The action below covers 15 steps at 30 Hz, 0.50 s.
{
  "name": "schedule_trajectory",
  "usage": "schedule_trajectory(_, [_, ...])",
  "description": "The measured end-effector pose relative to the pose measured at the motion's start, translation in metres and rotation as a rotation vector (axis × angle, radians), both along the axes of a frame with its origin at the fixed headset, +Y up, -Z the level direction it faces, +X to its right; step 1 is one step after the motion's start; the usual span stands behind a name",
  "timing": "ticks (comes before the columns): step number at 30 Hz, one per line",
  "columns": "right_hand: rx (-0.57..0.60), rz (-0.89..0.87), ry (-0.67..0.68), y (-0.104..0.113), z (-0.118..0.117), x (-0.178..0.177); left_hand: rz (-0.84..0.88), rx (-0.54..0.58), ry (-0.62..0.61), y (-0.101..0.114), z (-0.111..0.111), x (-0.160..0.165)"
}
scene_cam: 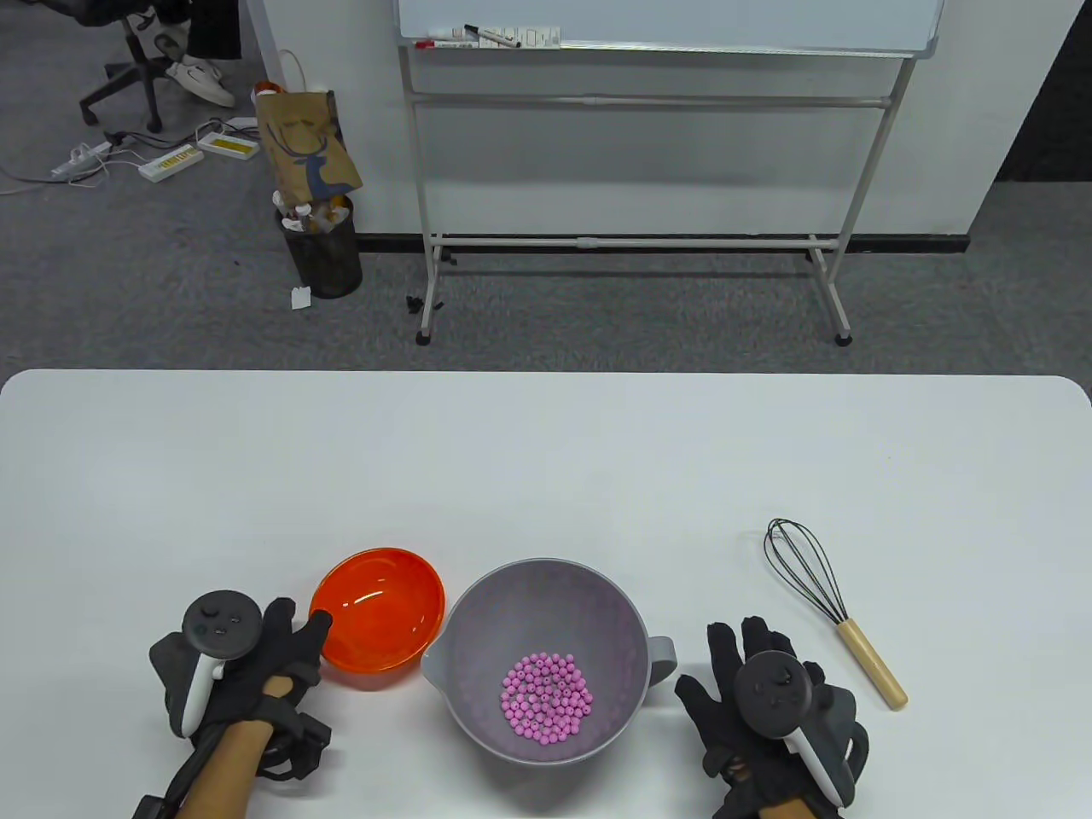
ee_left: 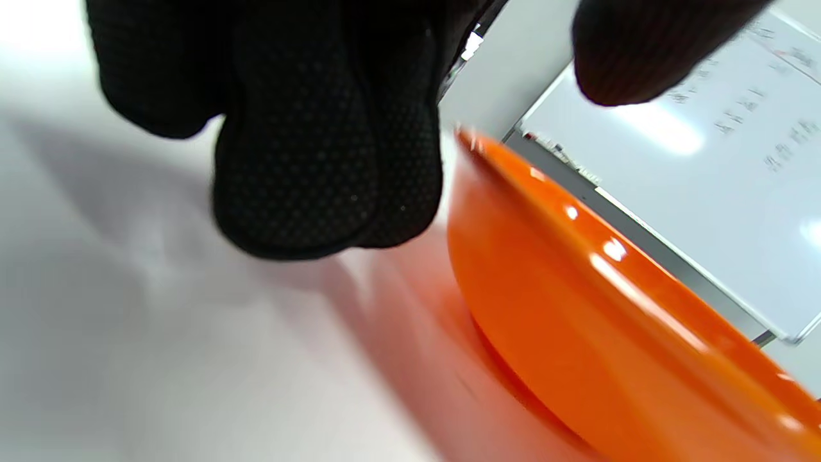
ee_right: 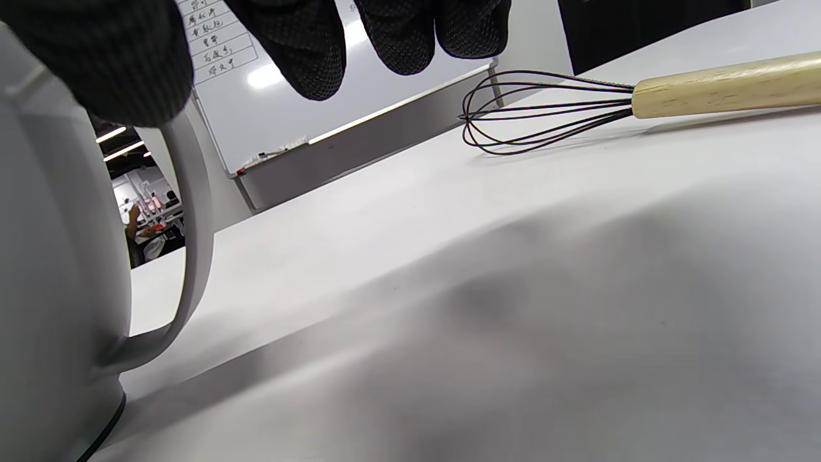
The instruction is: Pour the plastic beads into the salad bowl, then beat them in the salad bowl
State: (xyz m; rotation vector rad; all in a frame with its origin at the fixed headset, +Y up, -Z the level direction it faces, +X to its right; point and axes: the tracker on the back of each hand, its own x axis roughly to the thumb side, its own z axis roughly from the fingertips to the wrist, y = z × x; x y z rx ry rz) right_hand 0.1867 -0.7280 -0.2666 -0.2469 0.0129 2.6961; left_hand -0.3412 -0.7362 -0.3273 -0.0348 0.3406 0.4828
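Observation:
The grey salad bowl (scene_cam: 512, 610) stands near the table's front edge with a heap of pink plastic beads (scene_cam: 548, 695) in its bottom. To its left sits an orange bowl (scene_cam: 380, 618), which looks empty. My left hand (scene_cam: 299, 630) lies at that bowl's left rim, the fingers (ee_left: 321, 160) fairly straight just outside it and the thumb (ee_left: 641, 51) above the orange bowl's (ee_left: 577, 308) rim, apart from it. My right hand (scene_cam: 734, 665) rests flat and open on the table beside the grey bowl's handle (ee_right: 192, 224). A whisk (scene_cam: 832, 610) with a wooden handle (ee_right: 718, 90) lies right of that hand, untouched.
The white table (scene_cam: 546, 461) stretches far behind the bowls. Beyond its far edge stand a whiteboard on a frame (scene_cam: 631, 128) and a wire wastebasket (scene_cam: 324, 247) on the carpet.

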Motion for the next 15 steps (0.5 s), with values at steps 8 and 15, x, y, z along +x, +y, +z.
schedule_trajectory(8, [0.018, 0.004, -0.002, 0.002, 0.001, 0.0, -0.286, 0.192, -0.157, 0.042, 0.016, 0.03])
schedule_trajectory(15, [0.019, 0.019, 0.005, 0.002, 0.002, 0.0, -0.441, 0.36, -0.414, 0.042, 0.04, 0.077])
